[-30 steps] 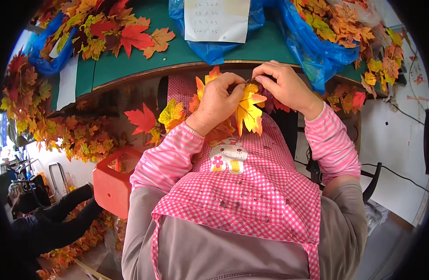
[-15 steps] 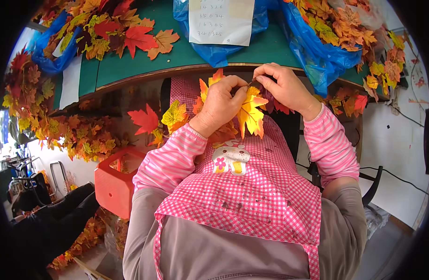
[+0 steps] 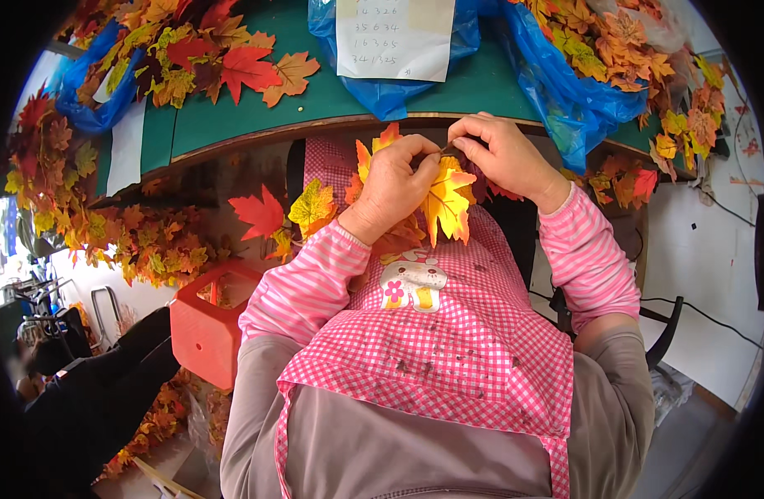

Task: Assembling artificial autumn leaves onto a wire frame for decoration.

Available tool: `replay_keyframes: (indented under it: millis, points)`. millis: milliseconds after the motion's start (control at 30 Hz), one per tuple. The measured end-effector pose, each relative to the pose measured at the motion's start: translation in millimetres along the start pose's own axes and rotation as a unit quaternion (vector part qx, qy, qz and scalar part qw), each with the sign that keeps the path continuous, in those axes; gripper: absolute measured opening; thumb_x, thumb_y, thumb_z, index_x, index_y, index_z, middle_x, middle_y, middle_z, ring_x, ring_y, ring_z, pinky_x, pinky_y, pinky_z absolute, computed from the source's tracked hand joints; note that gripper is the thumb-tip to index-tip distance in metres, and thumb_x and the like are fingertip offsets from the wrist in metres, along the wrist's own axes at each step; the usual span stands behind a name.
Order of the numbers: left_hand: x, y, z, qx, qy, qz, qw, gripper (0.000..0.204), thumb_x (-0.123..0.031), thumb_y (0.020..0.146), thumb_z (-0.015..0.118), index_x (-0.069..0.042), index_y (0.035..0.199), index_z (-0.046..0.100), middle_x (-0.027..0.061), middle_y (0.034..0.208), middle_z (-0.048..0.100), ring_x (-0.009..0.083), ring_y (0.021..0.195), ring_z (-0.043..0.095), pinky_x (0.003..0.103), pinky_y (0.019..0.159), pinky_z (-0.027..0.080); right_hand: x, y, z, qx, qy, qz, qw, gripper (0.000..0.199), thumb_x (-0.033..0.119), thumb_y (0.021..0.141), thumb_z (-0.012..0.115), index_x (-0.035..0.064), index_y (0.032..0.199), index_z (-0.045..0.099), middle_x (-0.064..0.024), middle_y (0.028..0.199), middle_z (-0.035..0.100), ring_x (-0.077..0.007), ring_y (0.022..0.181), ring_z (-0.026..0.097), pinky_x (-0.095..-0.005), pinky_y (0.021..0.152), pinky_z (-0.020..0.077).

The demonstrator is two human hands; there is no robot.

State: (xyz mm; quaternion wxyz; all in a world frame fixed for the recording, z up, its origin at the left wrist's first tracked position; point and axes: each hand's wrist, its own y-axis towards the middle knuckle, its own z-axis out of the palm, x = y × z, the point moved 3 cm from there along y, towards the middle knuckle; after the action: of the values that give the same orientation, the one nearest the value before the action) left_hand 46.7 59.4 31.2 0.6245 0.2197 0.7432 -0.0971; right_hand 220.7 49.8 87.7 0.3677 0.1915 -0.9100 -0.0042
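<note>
In the middle of the frame, just below the table edge, the left hand [image 3: 394, 187] is closed around a bunch of fake leaves [image 3: 448, 200], its fingers curled over the stems; a yellow-orange leaf hangs down from it and orange tips stick up behind the knuckles. The right hand [image 3: 502, 154] sits just beside it to the right, thumb and forefinger pinched together on a thin stem [image 3: 445, 149] at the top of the bunch. The two hands touch or nearly touch over the bunch.

Both forearms wear pink striped sleeves, and a pink checked apron [image 3: 448, 349] fills the lower centre.

Along the top runs a green table [image 3: 315, 104]. A blue bag [image 3: 565, 91] lies on it at upper centre and right, with a white paper sheet [image 3: 394, 37] on top. Loose red and orange leaves [image 3: 232, 62] lie at upper left, and more orange ones fill the upper right. A leaf garland [image 3: 141, 241] hangs at the left, below the table. An orange stool [image 3: 211, 328] stands at lower left, near the person's left elbow.
</note>
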Motion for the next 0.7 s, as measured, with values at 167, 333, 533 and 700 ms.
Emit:
replay_keyframes:
  millis: [167,333,533,700]
  points:
    - [0,0,1,-0.013,0.040,0.027,0.999,0.011,-0.005,0.089,0.060,0.003,0.094,0.064,0.0066,0.082,0.064,0.0112,0.074,0.060,0.026,0.065,0.049,2,-3,9,-0.043,-0.044,-0.044,0.997,0.007,0.007,0.086,0.058,0.0050,0.090,0.063,-0.0082,0.086,0.065,-0.0287,0.084,0.059,-0.0400,0.084,0.0418]
    - [2,1,2,-0.021,0.055,0.039,0.998,0.011,-0.005,0.087,0.061,0.003,0.093,0.064,0.0087,0.081,0.064,0.0146,0.073,0.061,0.027,0.065,0.049,5,-2,14,-0.045,-0.145,-0.065,0.986,0.005,0.008,0.085,0.059,0.0074,0.088,0.062,-0.0078,0.085,0.063,-0.0273,0.087,0.058,-0.0398,0.084,0.0403]
    - [4,-1,0,-0.076,0.091,0.064,0.991,0.007,-0.002,0.079,0.061,0.002,0.085,0.063,0.0181,0.080,0.064,0.0336,0.074,0.065,0.038,0.065,0.051,3,-2,31,-0.051,-0.111,-0.083,0.989,0.011,0.003,0.082,0.059,0.0037,0.093,0.058,-0.0107,0.083,0.058,-0.0307,0.083,0.055,-0.0398,0.079,0.0421]
    - [6,1,1,-0.061,0.085,0.034,0.994,0.007,-0.003,0.081,0.060,0.002,0.086,0.063,0.0199,0.080,0.064,0.0360,0.076,0.065,0.039,0.067,0.051,-1,-4,35,-0.085,-0.076,-0.051,0.992,0.010,0.004,0.084,0.060,0.0054,0.093,0.059,-0.0100,0.085,0.059,-0.0302,0.085,0.056,-0.0393,0.081,0.0419]
